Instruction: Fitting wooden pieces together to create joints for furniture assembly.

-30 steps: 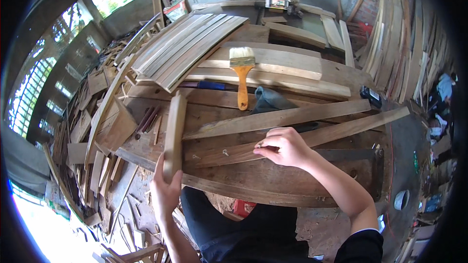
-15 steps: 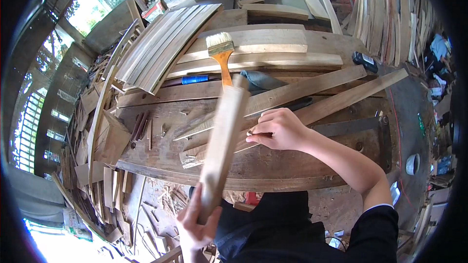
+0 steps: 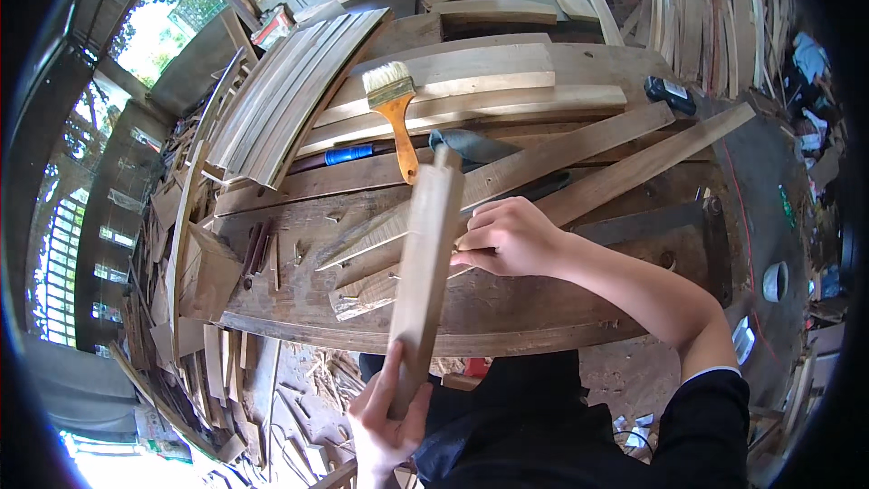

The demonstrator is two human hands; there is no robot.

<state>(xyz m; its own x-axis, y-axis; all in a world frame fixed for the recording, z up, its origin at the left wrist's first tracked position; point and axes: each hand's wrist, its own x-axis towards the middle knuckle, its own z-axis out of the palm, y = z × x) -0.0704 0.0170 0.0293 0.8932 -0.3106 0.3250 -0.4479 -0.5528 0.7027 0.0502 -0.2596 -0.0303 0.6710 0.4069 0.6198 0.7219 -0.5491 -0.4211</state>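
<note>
My left hand (image 3: 389, 421) is wrapped round the lower end of a squared wooden bar (image 3: 423, 263), which tilts up over the workbench (image 3: 362, 333). The bar's far end narrows to a short tenon. Close by its right side, my right hand (image 3: 509, 237) is closed in a pinch. Something small sits at those fingertips, too hidden to name. A wide paintbrush (image 3: 394, 122) with an orange handle lies beyond the bar's far end. Under and beside the right hand rest long wooden strips (image 3: 579, 163).
A slatted wooden panel (image 3: 303, 95) leans at the back left. Beside the brush are a blue-handled tool (image 3: 348, 154) and a grey cloth (image 3: 475, 145). A black device (image 3: 670, 95) and a metal square (image 3: 715, 226) lie to the right. Offcuts (image 3: 217, 362) crowd the left floor.
My right hand's fingertips have come closer to the bar's right side. My left hand and the bar stand a little further right and more upright. The view has shifted slightly.
</note>
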